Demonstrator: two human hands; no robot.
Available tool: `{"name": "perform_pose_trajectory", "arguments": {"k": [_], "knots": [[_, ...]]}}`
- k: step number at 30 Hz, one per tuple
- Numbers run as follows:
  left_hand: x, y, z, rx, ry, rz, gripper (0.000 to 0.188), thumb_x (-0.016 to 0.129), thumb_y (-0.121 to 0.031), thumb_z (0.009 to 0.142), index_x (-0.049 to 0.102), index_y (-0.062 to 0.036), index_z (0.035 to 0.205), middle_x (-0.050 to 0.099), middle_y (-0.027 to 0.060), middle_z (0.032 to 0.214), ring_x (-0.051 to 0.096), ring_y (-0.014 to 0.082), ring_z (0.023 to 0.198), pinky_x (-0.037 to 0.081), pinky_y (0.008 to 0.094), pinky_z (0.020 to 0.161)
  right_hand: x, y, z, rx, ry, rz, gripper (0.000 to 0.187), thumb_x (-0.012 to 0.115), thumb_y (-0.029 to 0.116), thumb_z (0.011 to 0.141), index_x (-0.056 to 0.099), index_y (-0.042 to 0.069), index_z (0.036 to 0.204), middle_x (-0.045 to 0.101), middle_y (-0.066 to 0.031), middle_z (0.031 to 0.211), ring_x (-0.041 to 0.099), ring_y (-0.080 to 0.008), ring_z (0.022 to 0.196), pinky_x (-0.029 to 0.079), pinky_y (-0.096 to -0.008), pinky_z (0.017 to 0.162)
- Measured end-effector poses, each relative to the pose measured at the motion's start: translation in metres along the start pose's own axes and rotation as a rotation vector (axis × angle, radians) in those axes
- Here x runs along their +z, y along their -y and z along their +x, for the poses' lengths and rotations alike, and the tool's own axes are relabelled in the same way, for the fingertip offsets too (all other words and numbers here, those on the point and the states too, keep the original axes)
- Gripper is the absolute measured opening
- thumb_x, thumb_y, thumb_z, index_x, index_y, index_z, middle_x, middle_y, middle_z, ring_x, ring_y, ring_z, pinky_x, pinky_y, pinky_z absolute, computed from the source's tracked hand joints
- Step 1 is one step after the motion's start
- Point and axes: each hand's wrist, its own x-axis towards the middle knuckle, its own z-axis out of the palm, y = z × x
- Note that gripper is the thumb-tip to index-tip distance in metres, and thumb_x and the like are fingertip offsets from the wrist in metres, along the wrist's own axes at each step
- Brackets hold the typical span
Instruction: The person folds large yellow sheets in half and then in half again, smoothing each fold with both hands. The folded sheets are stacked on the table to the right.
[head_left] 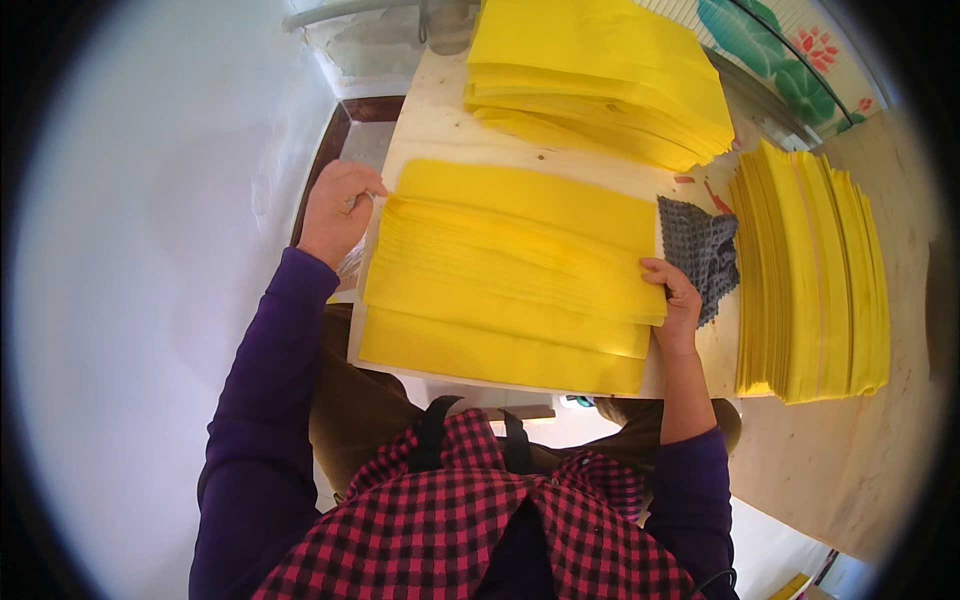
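A layered stack of thin yellow sheets (500, 255) lies on the table before me, its upper layers fanned into narrow steps, with wider yellow sheets showing beyond and in front. My right hand (677, 305) grips the stack's right edge, fingertips on top. At the far left corner is my left hand (342, 208), its fingers curled together and the tips at the sheets' edge. Whatever those fingers may pinch is too small to make out. Just beyond my right hand lies a crumpled dark grey textured cloth (703, 250).
A thick pile of yellow sheets (600, 60) rests at the table's far side. Another yellow bundle (810, 280) stands at the right. The pale wooden table (430, 125) extends rightward, and a white wall (150, 250) rises close on the left.
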Motion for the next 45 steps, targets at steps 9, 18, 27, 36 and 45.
{"name": "perform_pose_trajectory", "arguments": {"k": [9,18,27,36,45], "knots": [[0.066,-0.101,0.022,0.185,0.266,0.078,0.041,0.055,-0.027,0.094,0.053,-0.0068,0.129,0.051,0.0159,0.136,0.044,0.0335,0.129,0.033,0.0435,0.108,0.002,0.000,0.000,-0.035,0.000,0.021,0.015,0.065,-0.008,0.083,0.064,0.000,0.096,0.062,-0.0129,0.118,0.060,-0.0202,0.103,0.050,-0.0314,0.089],[0.101,-0.118,-0.009,0.064,0.423,0.240,0.051,0.050,-0.034,0.096,0.042,-0.0073,0.139,0.040,0.0159,0.145,0.032,0.0318,0.137,0.023,0.0479,0.114,0.003,0.002,0.000,-0.012,-0.001,-0.010,0.019,0.066,-0.010,0.079,0.063,0.001,0.094,0.063,-0.0117,0.116,0.059,-0.0193,0.105,0.047,-0.0292,0.091],[0.107,-0.112,-0.025,0.109,0.337,0.215,0.050,0.054,-0.032,0.093,0.046,-0.0072,0.136,0.041,0.0162,0.144,0.033,0.0302,0.137,0.021,0.0452,0.114,0.000,0.020,-0.002,0.013,0.005,-0.091,0.020,0.057,-0.010,0.087,0.064,0.001,0.101,0.063,-0.0104,0.116,0.059,-0.0180,0.106,0.047,-0.0273,0.092],[0.111,-0.107,-0.027,0.075,0.357,0.198,0.050,0.053,-0.030,0.094,0.045,-0.0077,0.138,0.038,0.0151,0.147,0.032,0.0301,0.138,0.021,0.0442,0.115,-0.020,0.039,-0.021,0.041,-0.212,-0.194,0.022,0.047,-0.002,0.097,0.063,0.001,0.111,0.064,-0.0083,0.116,0.059,-0.0150,0.106,0.046,-0.0264,0.093],[0.111,-0.110,-0.029,0.083,0.338,0.238,0.050,0.054,-0.031,0.093,0.045,-0.0082,0.137,0.039,0.0149,0.146,0.032,0.0294,0.138,0.021,0.0443,0.115,0.088,0.088,-0.033,-0.196,0.134,-0.606,0.050,0.059,0.017,0.090,0.044,-0.002,0.134,0.040,-0.0223,0.142,0.036,-0.0352,0.134,0.028,-0.0433,0.112]]}}
